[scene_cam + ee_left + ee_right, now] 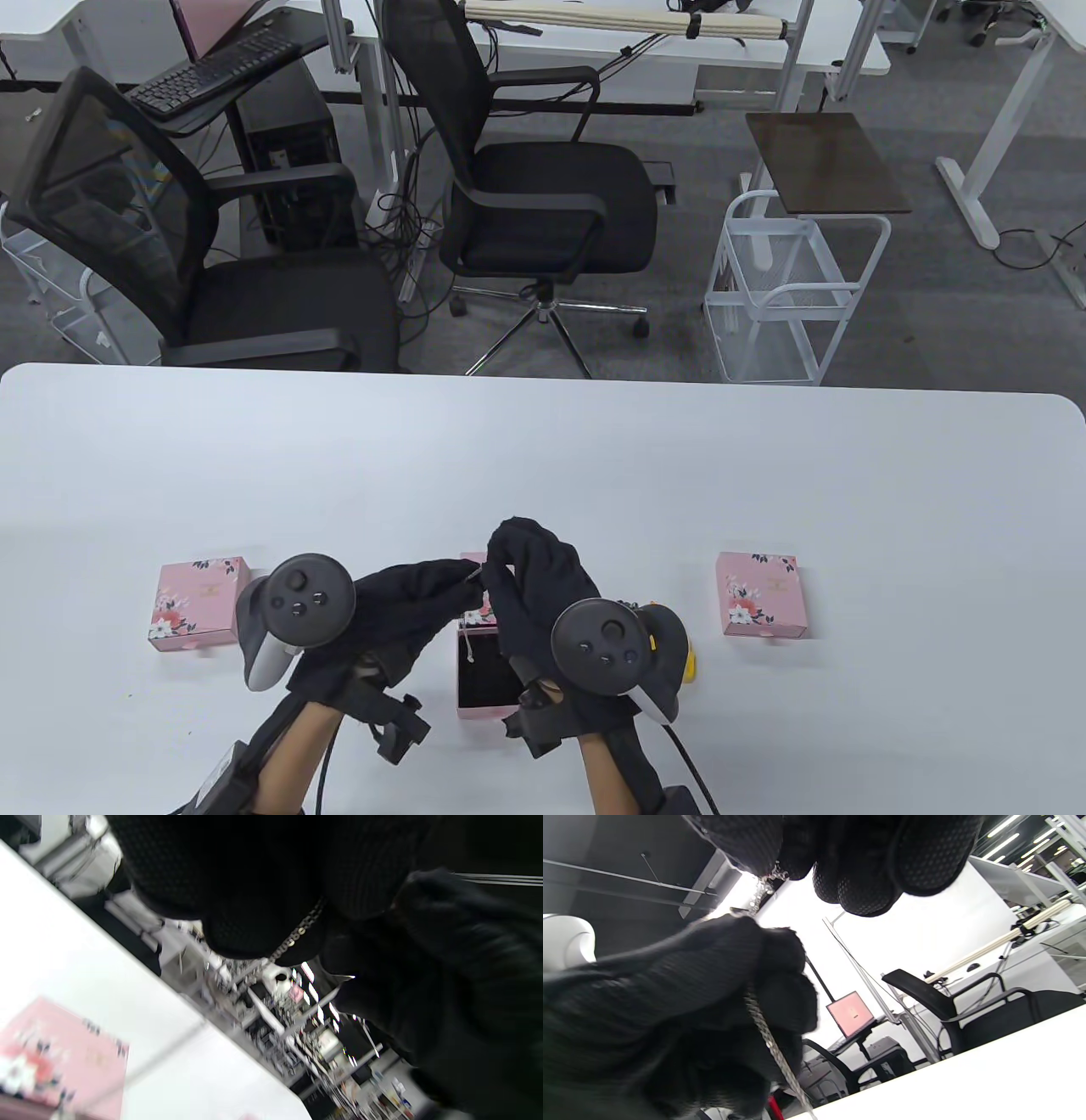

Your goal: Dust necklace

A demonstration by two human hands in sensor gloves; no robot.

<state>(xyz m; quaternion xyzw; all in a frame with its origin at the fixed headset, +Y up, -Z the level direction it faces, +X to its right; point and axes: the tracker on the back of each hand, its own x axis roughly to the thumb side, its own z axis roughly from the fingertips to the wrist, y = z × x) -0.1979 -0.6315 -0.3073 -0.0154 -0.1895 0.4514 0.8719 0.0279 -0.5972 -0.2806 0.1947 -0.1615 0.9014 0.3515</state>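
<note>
necklace (299,931): silver chain, held in the air between your two hands, above the open box at the near edge of the table. In right wrist view it runs from your right fingertips down across your left glove and hangs below it.
left hand (407,607): fingers reach right and curl round the chain; left wrist view shows links pressed between two glove pads. Clamped on the necklace.
right hand (530,586): fingers bent down, tips pinching the chain's upper end, just beside your left fingertips. Also clamped on the necklace.
open box (484,679): pink, dark lining, directly under your hands, partly hidden by the right one. A small white bit shows at its upper left corner; can't tell what it is.
closed boxes: one pink floral box (198,601) left of your hands, another (761,594) to the right, both lying flat, well apart from the open one.
yellow item (691,666): sliver showing beside your right tracker, can't identify.
table (543,458): white.
</note>
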